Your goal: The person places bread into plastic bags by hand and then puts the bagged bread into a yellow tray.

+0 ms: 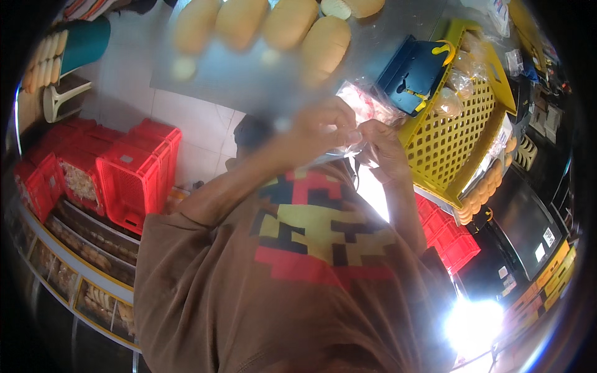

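Observation:
Near the table edge, my left hand (pixel 329 126) and my right hand (pixel 385 144) come together with bent fingers, pinching a thin clear plastic bag (pixel 343 150) between them. What the bag holds cannot be made out. Just beyond my hands lies a stack of clear plastic bags with red print (pixel 366 100). Several long bread rolls (pixel 326 44) lie on the metal table (pixel 210 70), beyond my left hand. A dark blue metal device (pixel 413 74) with yellow parts stands beyond my right hand. A blur on the lens veils part of the table and my left wrist.
A yellow perforated plastic crate (pixel 459 126) holding bagged buns (pixel 450 100) stands close on the right. Bare buns (pixel 480 191) sit behind it. Red plastic crates (pixel 140 172) stand at the left, near a display case (pixel 100 298) of bread. A bright lamp glares at lower right.

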A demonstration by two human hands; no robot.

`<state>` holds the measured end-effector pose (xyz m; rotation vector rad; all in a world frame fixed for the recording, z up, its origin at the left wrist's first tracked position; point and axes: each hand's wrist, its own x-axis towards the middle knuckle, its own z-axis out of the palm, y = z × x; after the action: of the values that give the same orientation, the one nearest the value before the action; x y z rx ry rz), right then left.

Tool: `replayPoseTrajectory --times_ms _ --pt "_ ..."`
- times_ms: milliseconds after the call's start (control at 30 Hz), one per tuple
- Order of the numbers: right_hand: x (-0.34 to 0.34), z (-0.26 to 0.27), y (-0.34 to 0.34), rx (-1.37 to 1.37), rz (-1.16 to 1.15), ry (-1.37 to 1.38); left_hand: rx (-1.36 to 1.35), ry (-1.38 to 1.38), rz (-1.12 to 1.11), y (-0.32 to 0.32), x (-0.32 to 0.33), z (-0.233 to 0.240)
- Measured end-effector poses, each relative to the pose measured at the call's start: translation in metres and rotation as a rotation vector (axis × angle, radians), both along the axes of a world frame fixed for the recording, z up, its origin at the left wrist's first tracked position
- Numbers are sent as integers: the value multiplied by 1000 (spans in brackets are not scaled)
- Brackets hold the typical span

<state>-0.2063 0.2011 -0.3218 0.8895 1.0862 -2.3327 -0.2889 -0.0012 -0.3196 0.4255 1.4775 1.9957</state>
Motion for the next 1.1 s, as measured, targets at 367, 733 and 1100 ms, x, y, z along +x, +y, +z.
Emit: replayPoseTrajectory --times_ms 367,733,1100 --pt "-59 21 2 369 288 154 -230 -288 -45 -35 16 -47" --pt "-159 -51 23 1291 625 629 -396 -122 497 22 34 -157" --pt "-174 -83 16 1231 702 588 -355 -233 696 30 30 -162"
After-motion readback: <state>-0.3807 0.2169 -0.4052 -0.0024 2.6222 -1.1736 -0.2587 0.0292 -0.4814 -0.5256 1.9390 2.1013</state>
